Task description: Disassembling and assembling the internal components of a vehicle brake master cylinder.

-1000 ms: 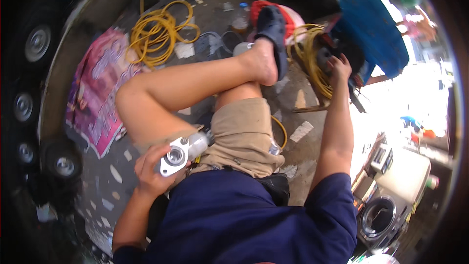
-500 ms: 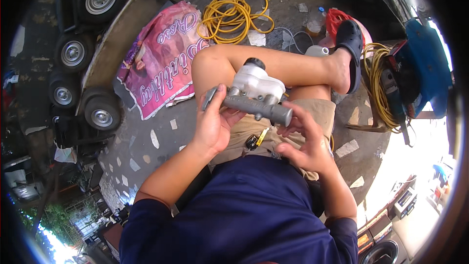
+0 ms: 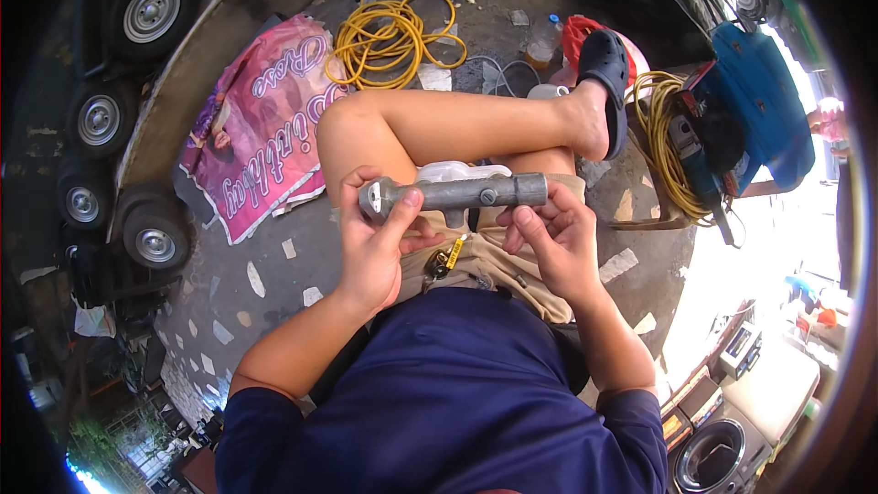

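Note:
A brake master cylinder lies level across my lap, its grey metal body turned toward me. Behind the body shows part of its translucent white fluid reservoir; the reservoir's black cap is hidden. My left hand grips the flanged left end, with the thumb on the near side. At the plain right end, my right hand has its thumb and fingers closed on the metal. Below the cylinder, a key fob with a yellow tag rests at the waist of my beige shorts.
A pink printed banner and a coiled yellow hose lie on the floor ahead. On the right stands a blue open case beside a second yellow coil. Several wheels line the left. A washing machine is at lower right.
The master cylinder has been rolled so its reservoir faces away and its body is level. My right hand has closed onto the right end. The view has shifted to the right.

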### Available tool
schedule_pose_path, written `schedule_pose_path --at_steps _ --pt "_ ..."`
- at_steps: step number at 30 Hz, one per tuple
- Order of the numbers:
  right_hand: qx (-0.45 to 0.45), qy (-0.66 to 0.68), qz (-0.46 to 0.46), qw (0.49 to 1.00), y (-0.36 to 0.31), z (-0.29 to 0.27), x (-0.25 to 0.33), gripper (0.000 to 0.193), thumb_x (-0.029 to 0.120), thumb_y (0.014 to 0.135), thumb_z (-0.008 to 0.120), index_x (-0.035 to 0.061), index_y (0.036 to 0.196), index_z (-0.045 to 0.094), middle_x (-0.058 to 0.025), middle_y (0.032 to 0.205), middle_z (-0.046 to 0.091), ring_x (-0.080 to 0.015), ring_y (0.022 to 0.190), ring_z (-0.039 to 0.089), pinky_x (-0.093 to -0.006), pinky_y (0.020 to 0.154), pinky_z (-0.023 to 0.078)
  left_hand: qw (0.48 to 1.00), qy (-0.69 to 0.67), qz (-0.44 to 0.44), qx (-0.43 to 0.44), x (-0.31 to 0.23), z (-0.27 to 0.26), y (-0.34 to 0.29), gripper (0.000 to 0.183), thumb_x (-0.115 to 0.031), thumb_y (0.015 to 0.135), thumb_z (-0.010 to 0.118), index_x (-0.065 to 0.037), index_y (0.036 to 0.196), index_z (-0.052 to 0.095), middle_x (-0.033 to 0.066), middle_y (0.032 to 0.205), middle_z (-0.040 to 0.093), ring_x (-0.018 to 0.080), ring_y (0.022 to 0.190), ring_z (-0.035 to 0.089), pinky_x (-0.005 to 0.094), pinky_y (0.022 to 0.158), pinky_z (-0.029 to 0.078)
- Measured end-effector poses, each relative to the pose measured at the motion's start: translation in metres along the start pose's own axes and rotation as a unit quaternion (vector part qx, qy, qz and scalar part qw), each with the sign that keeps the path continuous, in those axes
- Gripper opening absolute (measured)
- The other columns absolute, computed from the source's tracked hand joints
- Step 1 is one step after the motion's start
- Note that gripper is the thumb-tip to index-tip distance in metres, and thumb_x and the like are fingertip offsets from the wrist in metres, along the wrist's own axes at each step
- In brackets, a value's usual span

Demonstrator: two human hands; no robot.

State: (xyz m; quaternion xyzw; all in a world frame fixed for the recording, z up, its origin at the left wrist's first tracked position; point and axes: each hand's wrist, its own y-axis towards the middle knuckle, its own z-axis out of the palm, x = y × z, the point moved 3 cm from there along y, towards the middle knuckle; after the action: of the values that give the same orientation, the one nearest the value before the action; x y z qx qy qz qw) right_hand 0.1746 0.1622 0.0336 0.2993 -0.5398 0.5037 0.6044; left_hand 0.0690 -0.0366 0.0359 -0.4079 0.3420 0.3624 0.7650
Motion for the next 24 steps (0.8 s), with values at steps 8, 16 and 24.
schedule_pose_path --at_steps 8,16,24 --pt "-0.024 0.029 0.001 0.999 0.01 -0.019 -0.006 0.032 0.017 0.106 0.061 -0.0047 0.129 0.054 -0.0109 0.093 0.068 -0.0135 0.076 0.067 -0.0267 0.069 0.056 0.984 0.136 -0.034 0.109 0.003 -0.008 -0.001 0.043 -0.034 0.103 0.067 -0.01 0.133 0.048 0.0036 0.111 0.058 0.0122 0.087 0.066 0.0306 0.077 0.057" --pt "-0.031 0.052 -0.011 0.998 0.017 -0.028 -0.015 0.037 0.034 0.107 0.058 0.0005 0.123 0.056 -0.004 0.092 0.061 -0.0104 0.075 0.059 -0.027 0.068 0.051 0.921 0.238 -0.048 0.305 0.023 0.004 -0.008 0.054 -0.05 0.108 0.051 -0.002 0.132 0.052 0.0097 0.126 0.055 0.0149 0.113 0.055 0.0333 0.102 0.043" --pt "0.002 0.126 -0.129 0.984 0.01 -0.031 -0.007 0.052 0.042 0.092 0.067 -0.0003 0.12 0.056 -0.005 0.109 0.059 -0.0133 0.098 0.055 -0.0277 0.086 0.044 0.924 -0.048 -0.275 0.263 0.046 0.011 0.001 0.067 -0.061 0.106 0.041 -0.008 0.147 0.044 0.014 0.129 0.063 0.026 0.107 0.069 0.0445 0.091 0.059"
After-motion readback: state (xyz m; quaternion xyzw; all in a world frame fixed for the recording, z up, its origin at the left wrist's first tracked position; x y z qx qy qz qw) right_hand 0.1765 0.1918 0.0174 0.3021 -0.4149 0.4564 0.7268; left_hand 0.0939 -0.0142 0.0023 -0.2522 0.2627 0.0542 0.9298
